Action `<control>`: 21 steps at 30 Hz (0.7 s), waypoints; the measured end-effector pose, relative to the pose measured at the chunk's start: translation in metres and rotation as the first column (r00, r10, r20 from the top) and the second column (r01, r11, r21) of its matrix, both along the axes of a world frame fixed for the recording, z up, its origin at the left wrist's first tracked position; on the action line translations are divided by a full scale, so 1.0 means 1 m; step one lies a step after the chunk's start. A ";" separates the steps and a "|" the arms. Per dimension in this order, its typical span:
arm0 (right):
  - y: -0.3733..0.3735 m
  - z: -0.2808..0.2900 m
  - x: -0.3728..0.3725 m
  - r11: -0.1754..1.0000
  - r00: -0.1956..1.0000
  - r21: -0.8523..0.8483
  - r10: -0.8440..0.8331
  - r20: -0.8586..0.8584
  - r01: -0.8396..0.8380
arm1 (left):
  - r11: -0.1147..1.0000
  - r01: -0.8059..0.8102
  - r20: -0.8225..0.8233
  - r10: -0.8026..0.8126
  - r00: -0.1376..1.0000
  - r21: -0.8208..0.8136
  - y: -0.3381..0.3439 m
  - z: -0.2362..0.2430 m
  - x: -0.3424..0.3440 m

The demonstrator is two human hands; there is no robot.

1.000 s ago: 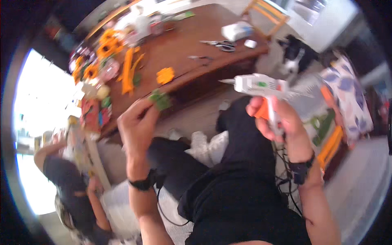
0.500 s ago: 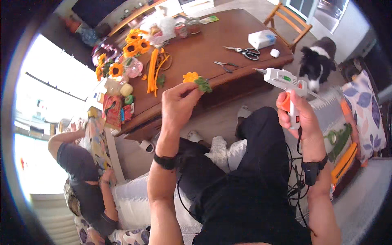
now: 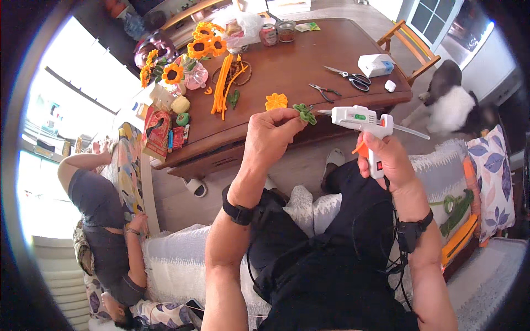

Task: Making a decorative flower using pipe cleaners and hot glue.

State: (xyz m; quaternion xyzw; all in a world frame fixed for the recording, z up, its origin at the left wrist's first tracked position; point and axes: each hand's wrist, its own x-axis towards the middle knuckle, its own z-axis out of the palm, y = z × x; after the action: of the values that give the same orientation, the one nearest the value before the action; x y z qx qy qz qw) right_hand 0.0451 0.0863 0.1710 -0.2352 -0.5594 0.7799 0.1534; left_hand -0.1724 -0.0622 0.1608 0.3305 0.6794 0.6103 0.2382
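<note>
My left hand pinches a small green fuzzy leafy piece above the front edge of the wooden table. My right hand grips a white glue gun with an orange trigger; its nozzle points left, close to the green piece, and whether they touch I cannot tell. An orange fuzzy flower head lies on the table just behind my left hand. Pliers and black-handled scissors lie behind the glue gun.
Orange sunflowers, orange strips and boxes crowd the table's left part. A tissue box sits at right. A wooden chair, a black-and-white dog and a pillow are rightward. Another person lies at left.
My left hand has moved right with the green piece, closing the gap to the glue gun's nozzle. The view has shifted, and the dog has turned and lowered its head.
</note>
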 end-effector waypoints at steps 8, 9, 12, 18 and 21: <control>-0.003 -0.006 -0.002 0.997 0.999 -0.054 -0.053 -0.004 0.052 | 0.999 0.029 0.224 -0.022 0.974 -0.029 -0.005 0.002 0.000; -0.004 -0.006 -0.002 0.997 0.999 -0.054 -0.054 -0.005 0.054 | 0.999 0.048 0.273 -0.042 0.961 -0.015 -0.005 0.002 0.001; -0.005 -0.006 -0.003 0.998 0.998 -0.021 -0.064 -0.004 0.063 | 0.996 0.086 0.349 -0.086 0.933 0.016 -0.004 0.004 0.004; 0.000 -0.008 0.002 0.998 0.998 0.008 -0.061 -0.023 0.061 | 0.992 0.105 0.446 -0.127 0.886 0.072 -0.005 0.007 0.005; 0.007 -0.016 0.008 0.995 0.995 0.001 -0.097 -0.022 0.097 | 0.991 0.098 0.472 -0.129 0.872 0.091 -0.007 0.009 0.005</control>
State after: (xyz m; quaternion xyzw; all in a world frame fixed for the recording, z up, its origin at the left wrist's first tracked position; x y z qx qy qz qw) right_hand 0.0530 0.0929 0.1550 -0.2534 -0.5465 0.7733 0.1976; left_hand -0.1674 -0.0693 0.1700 0.2170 0.5594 0.6792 0.4226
